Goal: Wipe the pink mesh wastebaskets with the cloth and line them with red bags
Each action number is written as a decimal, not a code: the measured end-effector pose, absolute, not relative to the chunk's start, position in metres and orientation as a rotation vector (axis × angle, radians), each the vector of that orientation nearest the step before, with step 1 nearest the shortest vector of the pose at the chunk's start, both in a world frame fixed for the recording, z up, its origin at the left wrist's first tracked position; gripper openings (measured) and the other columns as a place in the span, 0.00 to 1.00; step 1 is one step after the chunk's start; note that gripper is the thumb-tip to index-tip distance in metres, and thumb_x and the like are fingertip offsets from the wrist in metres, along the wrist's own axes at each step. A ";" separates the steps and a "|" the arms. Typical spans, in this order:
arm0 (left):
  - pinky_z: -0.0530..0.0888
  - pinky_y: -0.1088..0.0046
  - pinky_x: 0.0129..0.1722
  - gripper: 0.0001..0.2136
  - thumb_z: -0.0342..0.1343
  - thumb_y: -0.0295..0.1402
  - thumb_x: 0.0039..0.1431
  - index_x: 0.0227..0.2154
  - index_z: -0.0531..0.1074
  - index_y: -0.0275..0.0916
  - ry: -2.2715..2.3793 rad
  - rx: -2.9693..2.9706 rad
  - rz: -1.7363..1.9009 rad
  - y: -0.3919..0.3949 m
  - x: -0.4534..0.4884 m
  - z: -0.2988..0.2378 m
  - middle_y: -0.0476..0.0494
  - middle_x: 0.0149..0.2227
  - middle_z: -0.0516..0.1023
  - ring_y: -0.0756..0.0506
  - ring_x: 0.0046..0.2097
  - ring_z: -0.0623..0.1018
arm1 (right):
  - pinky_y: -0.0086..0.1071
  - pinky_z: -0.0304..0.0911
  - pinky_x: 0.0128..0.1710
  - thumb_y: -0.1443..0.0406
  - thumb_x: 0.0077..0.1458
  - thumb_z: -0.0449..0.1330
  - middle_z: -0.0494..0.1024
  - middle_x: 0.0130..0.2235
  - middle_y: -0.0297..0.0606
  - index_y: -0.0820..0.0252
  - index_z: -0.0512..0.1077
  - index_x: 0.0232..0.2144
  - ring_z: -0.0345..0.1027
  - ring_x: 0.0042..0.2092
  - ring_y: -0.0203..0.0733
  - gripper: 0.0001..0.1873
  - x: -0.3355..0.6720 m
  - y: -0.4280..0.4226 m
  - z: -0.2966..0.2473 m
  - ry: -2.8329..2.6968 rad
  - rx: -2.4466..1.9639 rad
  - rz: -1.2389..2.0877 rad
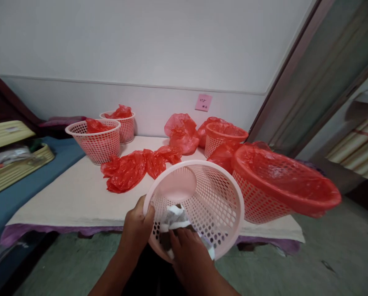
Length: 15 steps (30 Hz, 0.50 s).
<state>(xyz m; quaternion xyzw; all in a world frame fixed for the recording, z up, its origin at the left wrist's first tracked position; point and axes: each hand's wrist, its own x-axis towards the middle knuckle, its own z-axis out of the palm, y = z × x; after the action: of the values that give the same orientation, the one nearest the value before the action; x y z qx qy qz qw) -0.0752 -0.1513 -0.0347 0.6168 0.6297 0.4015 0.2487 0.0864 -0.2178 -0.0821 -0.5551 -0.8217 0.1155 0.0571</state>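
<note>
A pink mesh basket [208, 197] is tipped on its side toward me, its open mouth facing the camera. My left hand [137, 228] grips its rim at the left edge. My right hand [187, 255] reaches into the basket and presses a white and grey cloth [175, 218] against the inner wall, fingers closed on it. Both hands are in front of the near edge of the cream-topped table [79, 197].
A basket lined with a red bag [279, 185] stands at the right; another lined basket [224, 137] is behind it. Two pink baskets [96, 139] with red bags inside stand back left. Loose red bags [134, 166] lie mid-table. A pink note [203, 102] hangs on the wall.
</note>
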 end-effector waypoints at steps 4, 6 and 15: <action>0.72 0.69 0.41 0.16 0.47 0.41 0.59 0.44 0.73 0.39 1.605 1.621 1.184 -0.145 -0.071 -0.026 0.44 0.38 0.81 0.42 0.41 0.79 | 0.48 0.62 0.48 0.70 0.50 0.55 0.72 0.50 0.54 0.63 0.64 0.57 0.65 0.48 0.57 0.30 0.090 -0.212 -0.084 -2.458 -1.604 0.361; 0.73 0.69 0.37 0.19 0.48 0.44 0.59 0.45 0.71 0.37 1.465 1.538 1.244 -0.143 -0.068 -0.024 0.44 0.35 0.80 0.43 0.36 0.78 | 0.45 0.63 0.47 0.69 0.48 0.57 0.72 0.48 0.51 0.63 0.64 0.55 0.65 0.47 0.55 0.29 0.085 -0.210 -0.074 -2.329 -1.553 0.414; 0.73 0.60 0.51 0.27 0.61 0.42 0.48 0.52 0.69 0.41 1.126 1.139 1.227 -0.212 -0.037 -0.090 0.37 0.50 0.77 0.35 0.54 0.74 | 0.34 0.62 0.38 0.70 0.45 0.57 0.72 0.34 0.33 0.59 0.65 0.41 0.65 0.35 0.40 0.17 0.067 -0.187 -0.014 -1.504 -1.392 0.700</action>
<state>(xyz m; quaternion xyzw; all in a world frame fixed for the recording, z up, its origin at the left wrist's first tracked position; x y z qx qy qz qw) -0.0368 -0.2124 -0.0901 0.4777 0.4724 0.5146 0.5327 0.0670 -0.1871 -0.0138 -0.5677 -0.6135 0.2856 0.4689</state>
